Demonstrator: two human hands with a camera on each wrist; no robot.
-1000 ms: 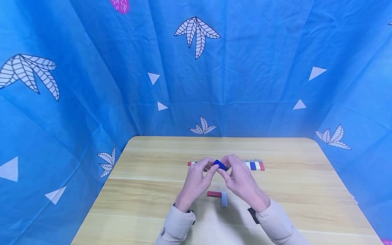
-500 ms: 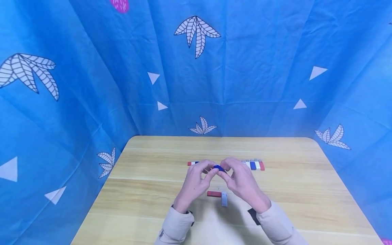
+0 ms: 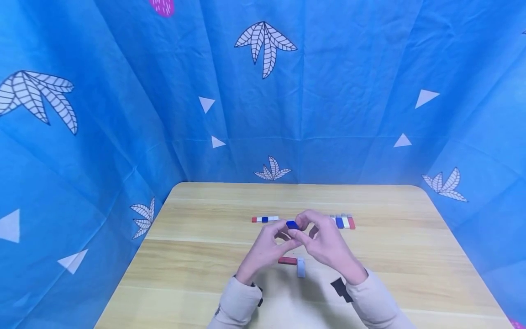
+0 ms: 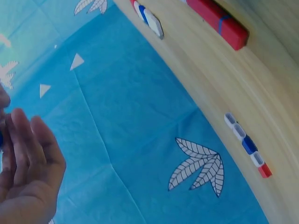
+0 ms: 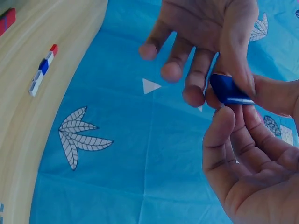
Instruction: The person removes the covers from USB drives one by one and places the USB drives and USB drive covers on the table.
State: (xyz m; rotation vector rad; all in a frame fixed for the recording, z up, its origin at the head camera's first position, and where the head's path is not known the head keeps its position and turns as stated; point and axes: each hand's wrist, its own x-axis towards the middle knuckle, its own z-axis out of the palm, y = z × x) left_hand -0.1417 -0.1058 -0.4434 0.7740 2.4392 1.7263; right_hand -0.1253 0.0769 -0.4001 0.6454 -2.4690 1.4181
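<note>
In the head view my left hand (image 3: 267,246) and right hand (image 3: 326,237) meet above the table, both at a small blue stick-like piece (image 3: 292,225) that resembles a USB stick. In the right wrist view my right hand (image 5: 257,172) pinches this blue piece (image 5: 229,88). My left thumb also lies on it, with the left index finger close behind and the other left fingers spread. Only a sliver of the piece shows beside my left hand (image 4: 32,168) in the left wrist view. Below the hands lie a red stick (image 3: 287,260) and a white stick (image 3: 301,267), end against side.
A row of small red, white and blue caps (image 3: 265,219) lies at the back left of the table (image 3: 197,274). Grey-tipped blue, white and red sticks (image 3: 345,222) stand side by side at the back right, partly behind my right hand. Blue curtains (image 3: 349,91) enclose the table.
My left fingers have drawn slightly down and left, and the left thumb has dropped below the right one. The blue piece has tilted in the grip. More of the cap row shows.
</note>
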